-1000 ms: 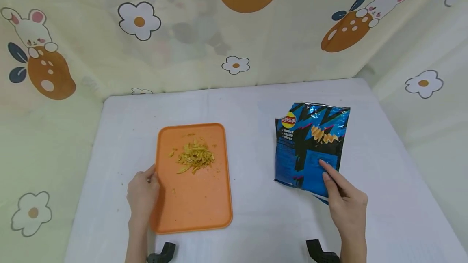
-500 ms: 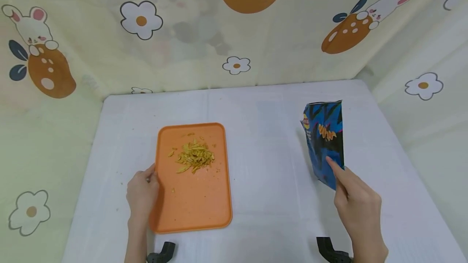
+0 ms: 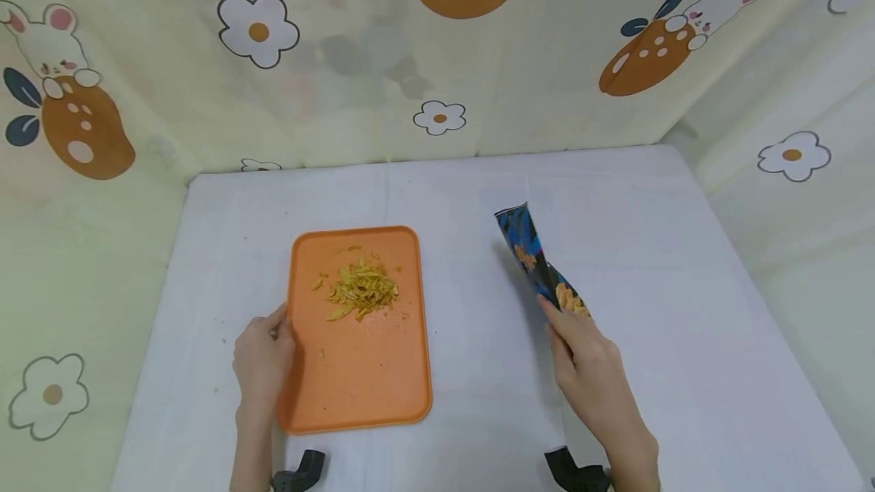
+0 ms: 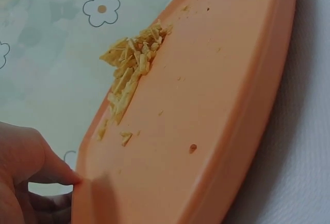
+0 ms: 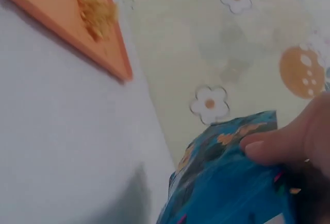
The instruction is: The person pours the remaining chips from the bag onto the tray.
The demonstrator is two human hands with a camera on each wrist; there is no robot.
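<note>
My left hand [image 3: 263, 359] pinches the left rim of an orange tray [image 3: 369, 386] between thumb and fingers. A small heap of broken yellow chips [image 3: 364, 287] lies in the tray's upper half, with loose crumbs around it. In the right wrist view, a blue and black chip bag [image 5: 221, 172] is pinched under the thumb of my right hand [image 5: 289, 139]. The head view shows that bag edge-on and bent, held above the table right of the tray; my right hand [image 3: 598, 382] covers its lower part. Whether anything is inside the bag cannot be seen.
The table has a white cloth [image 3: 492, 401], with a few tiny crumbs left of the tray. A patterned curtain [image 3: 342, 97] hangs behind the table and along its sides. Black wrist mounts [image 3: 301, 471] show at the bottom edge.
The chip bag first turned from facing me to edge-on and shifted right, then swung left toward the tray with my right hand. My left hand and the tray have stayed in place.
</note>
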